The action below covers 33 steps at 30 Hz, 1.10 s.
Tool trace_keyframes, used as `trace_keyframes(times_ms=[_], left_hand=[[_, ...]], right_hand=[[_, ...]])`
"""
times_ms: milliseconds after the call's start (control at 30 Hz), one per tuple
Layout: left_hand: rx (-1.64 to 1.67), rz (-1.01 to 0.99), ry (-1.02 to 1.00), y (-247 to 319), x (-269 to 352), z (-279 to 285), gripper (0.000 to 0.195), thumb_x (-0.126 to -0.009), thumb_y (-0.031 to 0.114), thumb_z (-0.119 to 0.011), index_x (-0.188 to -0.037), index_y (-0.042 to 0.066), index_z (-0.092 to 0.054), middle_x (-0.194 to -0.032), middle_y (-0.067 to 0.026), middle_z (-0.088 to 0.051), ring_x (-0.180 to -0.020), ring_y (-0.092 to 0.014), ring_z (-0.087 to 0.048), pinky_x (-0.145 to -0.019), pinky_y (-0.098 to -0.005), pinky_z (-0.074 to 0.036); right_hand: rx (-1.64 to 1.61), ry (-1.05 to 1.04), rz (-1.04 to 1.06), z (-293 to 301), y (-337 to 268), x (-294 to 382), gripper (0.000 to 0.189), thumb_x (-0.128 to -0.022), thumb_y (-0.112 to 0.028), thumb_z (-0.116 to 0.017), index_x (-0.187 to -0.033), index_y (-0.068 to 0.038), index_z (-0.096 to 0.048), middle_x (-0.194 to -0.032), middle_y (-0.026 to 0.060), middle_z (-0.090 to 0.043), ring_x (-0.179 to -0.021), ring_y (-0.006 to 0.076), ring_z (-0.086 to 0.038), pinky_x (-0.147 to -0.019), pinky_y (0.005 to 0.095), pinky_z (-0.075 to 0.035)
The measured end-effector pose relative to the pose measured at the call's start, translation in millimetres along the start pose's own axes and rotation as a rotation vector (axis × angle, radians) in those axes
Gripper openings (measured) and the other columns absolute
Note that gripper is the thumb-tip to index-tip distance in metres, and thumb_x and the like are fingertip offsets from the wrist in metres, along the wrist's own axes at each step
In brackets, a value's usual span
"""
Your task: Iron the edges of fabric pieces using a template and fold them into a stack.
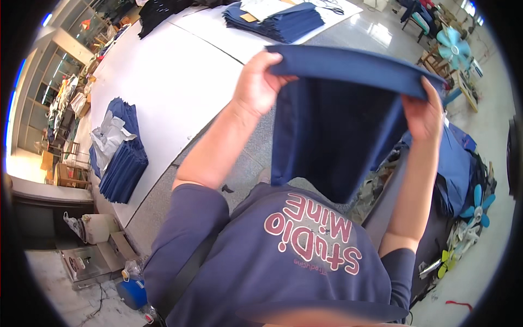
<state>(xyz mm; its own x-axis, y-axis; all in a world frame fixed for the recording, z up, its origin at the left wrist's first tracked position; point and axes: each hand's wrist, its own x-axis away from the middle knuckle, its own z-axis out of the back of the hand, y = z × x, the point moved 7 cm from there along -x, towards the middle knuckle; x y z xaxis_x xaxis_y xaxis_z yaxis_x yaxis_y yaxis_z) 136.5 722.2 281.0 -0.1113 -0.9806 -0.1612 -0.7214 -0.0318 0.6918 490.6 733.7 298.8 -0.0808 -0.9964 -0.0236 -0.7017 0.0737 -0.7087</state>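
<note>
A dark navy piece of cloth (343, 135) hangs stretched between my two hands, held up in front of my chest. Its upper edge forms a broad, smooth band (347, 67), lighter blue than the shaded cloth below. My left hand (261, 81) pinches the band's left end, thumb on top. At the right end, my right hand (425, 108) grips the same band with the thumb over its outer face. The cloth's lower part drops close to my shirt. Whether it is one layer or a sewn garment part, I cannot tell.
On the white worktable (175, 86) lie a navy cloth stack (124, 173) with crumpled paper, another navy stack (282, 26) under papers, and black cloth (163, 14). Blue cloth (453, 163) is heaped at right, near fans (476, 210). A cardboard box (118, 249) stands lower left.
</note>
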Motion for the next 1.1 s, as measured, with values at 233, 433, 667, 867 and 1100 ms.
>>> trace_keyframes(times_ms=[233, 433, 667, 867, 1100], left_hand=[[-0.236, -0.176, 0.244, 193.4, -123.1, 186.3, 0.024, -0.082, 0.008, -0.055, -0.102, -0.005, -0.058, -0.1, -0.0172, -0.065, -0.091, -0.031, -0.064, -0.083, -0.0447, -0.055], [-0.231, -0.463, 0.251, 414.2, -160.2, 272.8, 0.03, -0.079, 0.005, -0.054, -0.106, -0.008, -0.054, -0.109, -0.0212, -0.061, -0.106, -0.037, -0.057, -0.098, -0.052, -0.046], [-0.319, -0.675, 0.469, 370.1, -21.2, 254.6, 0.033, -0.084, 0.005, -0.05, -0.113, -0.009, -0.053, -0.115, -0.0171, -0.059, -0.111, -0.028, -0.057, -0.103, -0.0411, -0.042], [-0.317, -0.413, 1.059, 174.3, 98.2, 427.1, 0.013, -0.079, 0.009, -0.058, -0.091, 0.008, -0.056, -0.093, -0.0039, -0.058, -0.087, -0.018, -0.057, -0.074, -0.0396, -0.05], [-0.272, 0.193, 1.215, 33.0, 135.1, 527.9, 0.019, -0.088, 0.012, -0.056, -0.101, -0.001, -0.052, -0.091, -0.0155, -0.061, -0.072, -0.025, -0.063, -0.057, -0.0354, -0.053]], right_hand=[[0.08, -0.032, -0.25, -187.9, 201.8, -168.6, 0.03, -0.088, -0.014, -0.063, -0.112, 0.002, -0.054, -0.106, 0.0216, -0.057, -0.102, 0.0345, -0.059, -0.096, 0.049, -0.049], [-0.103, -0.321, -0.24, -356.4, 319.5, -234.3, 0.01, -0.087, -0.016, -0.064, -0.094, -0.009, -0.062, -0.091, 0.0048, -0.067, -0.088, 0.0193, -0.064, -0.079, 0.0372, -0.054], [-0.24, -0.58, -0.301, -360.9, 397.8, -186.1, 0.026, -0.092, -0.015, -0.056, -0.113, 0.0, -0.055, -0.111, 0.0105, -0.062, -0.106, 0.0238, -0.058, -0.098, 0.0444, -0.046], [0.112, -0.214, -0.82, -206.6, 564.1, -144.4, 0.032, -0.087, -0.017, -0.06, -0.117, -0.007, -0.054, -0.108, 0.0072, -0.061, -0.101, 0.02, -0.057, -0.088, 0.0414, -0.048], [0.605, -0.079, -0.934, -99.5, 653.1, -161.0, 0.029, -0.088, -0.011, -0.06, -0.111, 0.005, -0.054, -0.093, 0.015, -0.063, -0.077, 0.026, -0.065, -0.066, 0.0393, -0.059]])
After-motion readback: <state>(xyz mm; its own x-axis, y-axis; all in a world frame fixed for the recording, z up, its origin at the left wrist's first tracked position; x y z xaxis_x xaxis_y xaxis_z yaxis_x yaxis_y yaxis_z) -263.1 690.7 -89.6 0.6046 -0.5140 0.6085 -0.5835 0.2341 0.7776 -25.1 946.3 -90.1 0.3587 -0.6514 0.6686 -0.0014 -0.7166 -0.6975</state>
